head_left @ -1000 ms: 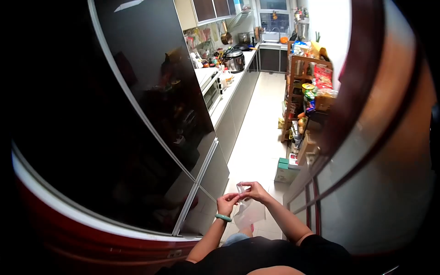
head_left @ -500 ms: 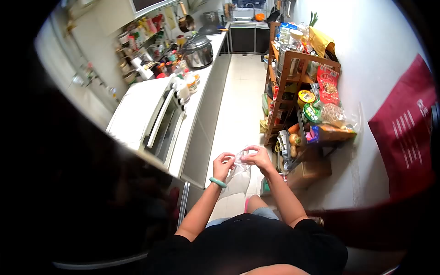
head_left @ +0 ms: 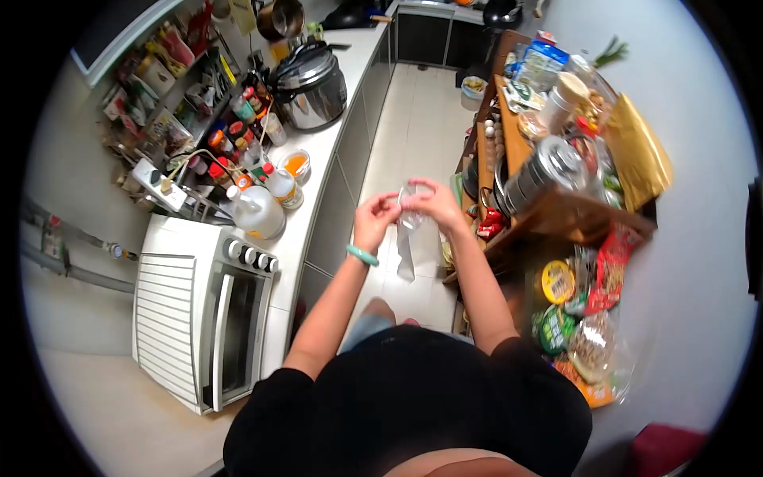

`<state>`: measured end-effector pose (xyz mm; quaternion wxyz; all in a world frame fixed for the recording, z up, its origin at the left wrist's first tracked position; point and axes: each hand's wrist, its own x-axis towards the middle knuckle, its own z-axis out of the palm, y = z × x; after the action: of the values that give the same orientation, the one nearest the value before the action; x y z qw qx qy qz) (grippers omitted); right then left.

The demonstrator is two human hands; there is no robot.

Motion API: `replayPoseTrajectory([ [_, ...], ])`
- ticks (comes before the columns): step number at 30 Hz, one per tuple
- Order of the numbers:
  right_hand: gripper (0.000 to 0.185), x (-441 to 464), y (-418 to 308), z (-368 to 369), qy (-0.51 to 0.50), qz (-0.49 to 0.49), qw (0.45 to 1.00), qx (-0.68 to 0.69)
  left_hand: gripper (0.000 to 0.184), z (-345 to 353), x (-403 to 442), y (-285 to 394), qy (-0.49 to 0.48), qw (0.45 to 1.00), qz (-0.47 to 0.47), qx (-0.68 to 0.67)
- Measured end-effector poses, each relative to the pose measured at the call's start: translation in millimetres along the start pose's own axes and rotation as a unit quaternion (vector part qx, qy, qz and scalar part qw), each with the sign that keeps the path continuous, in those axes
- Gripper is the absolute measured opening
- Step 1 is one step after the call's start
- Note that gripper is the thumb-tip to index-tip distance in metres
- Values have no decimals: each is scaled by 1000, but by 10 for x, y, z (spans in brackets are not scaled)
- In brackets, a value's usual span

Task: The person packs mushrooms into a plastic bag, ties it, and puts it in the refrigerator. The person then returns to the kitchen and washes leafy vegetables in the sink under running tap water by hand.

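A clear plastic bag point(head_left: 407, 248) hangs down between my hands at the centre of the view, over the floor. My left hand point(head_left: 377, 221), with a green bangle point(head_left: 362, 255) at its wrist, pinches the bag's upper edge from the left. My right hand point(head_left: 433, 204) grips the same upper edge from the right. The fingertips of both hands are close together on the gathered plastic.
A white toaster oven point(head_left: 176, 314), bottles point(head_left: 258, 212) and a pressure cooker point(head_left: 308, 86) stand on the left counter point(head_left: 321, 171). On the right, a wooden shelf point(head_left: 515, 155) holds a metal canister point(head_left: 548, 171) and food packets. A bucket point(head_left: 473, 93) is on the floor farther back.
The view has moved forward from the doorway into the kitchen, between counter and shelf. Both hands still hold the bag, their fingers shifting along its edge.
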<state>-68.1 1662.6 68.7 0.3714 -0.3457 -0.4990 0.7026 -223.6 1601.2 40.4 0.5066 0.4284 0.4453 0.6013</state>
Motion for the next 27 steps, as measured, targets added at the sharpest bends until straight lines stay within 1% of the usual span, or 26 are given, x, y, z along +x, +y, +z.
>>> replayPoseTrajectory([
  [2, 52, 583, -215, -155, -30, 19, 999, -1, 24, -52, 567, 74, 3, 1000, -19, -13],
  [5, 65, 1444, -401, -400, -77, 19, 997, -18, 22, -158, 1462, 25, 20, 1000, -9, 0],
  [6, 69, 1743, -482, -499, -83, 11, 996, -34, 22, -176, 1771, 9, 18, 1000, -11, -4],
  [7, 75, 2017, -531, -604, -76, 15, 995, -68, 21, -190, 2069, -16, 14, 999, -13, -37],
  [8, 75, 2306, -581, -680, -69, 15, 995, -69, 21, -207, 2406, -17, 8, 997, -14, -70],
  [9, 76, 2572, -649, -766, -70, 4, 995, -71, 18, -198, 2735, 4, 14, 996, -46, -74],
  [10, 77, 2782, -684, -837, -73, -5, 995, -70, 18, -191, 2995, -1, 13, 995, -54, -78],
  [12, 77, 3251, -895, -961, -51, -23, 996, -76, 17, -172, 3634, 77, -9, 996, -66, -64],
  [13, 76, 3441, -1003, -1017, -13, -13, 997, -76, 17, -125, 3897, 96, 17, 997, -47, -65],
  [14, 74, 3654, -1087, -1102, 27, -4, 997, -76, 17, -108, 4169, 104, 10, 997, -52, -63],
  [16, 73, 4123, -1222, -1369, 59, -12, 995, -77, 19, -24, 4759, 105, 19, 998, -54, 3],
  [18, 74, 4548, -1224, -1638, 72, -50, 982, -168, 21, 20, 5308, -106, -11, 997, -73, 22],
  [20, 72, 5058, -1235, -2001, 72, -57, 982, -165, 20, 152, 5863, -288, -40, 996, -64, 50],
  [21, 72, 5339, -1242, -2146, 78, -47, 966, -242, 20, 181, 6122, -411, -37, 996, -69, 52],
  [22, 72, 5594, -1273, -2284, 82, -39, 944, -317, 14, 222, 6400, -489, -25, 994, -64, 83],
  [23, 69, 5848, -1269, -2440, 75, -45, 954, -288, 9, 264, 6713, -525, -13, 992, -51, 113],
  [24, 69, 6138, -1342, -2603, 71, -53, 954, -286, 9, 292, 7049, -548, -10, 992, -44, 117],
  [26, 66, 6581, -1502, -2904, 17, -15, 982, -186, 8, 347, 7552, -577, 13, 993, -108, 34],
  [27, 57, 6821, -1534, -3018, 11, -3, 991, -131, 8, 351, 7790, -574, 22, 990, -138, 18],
])
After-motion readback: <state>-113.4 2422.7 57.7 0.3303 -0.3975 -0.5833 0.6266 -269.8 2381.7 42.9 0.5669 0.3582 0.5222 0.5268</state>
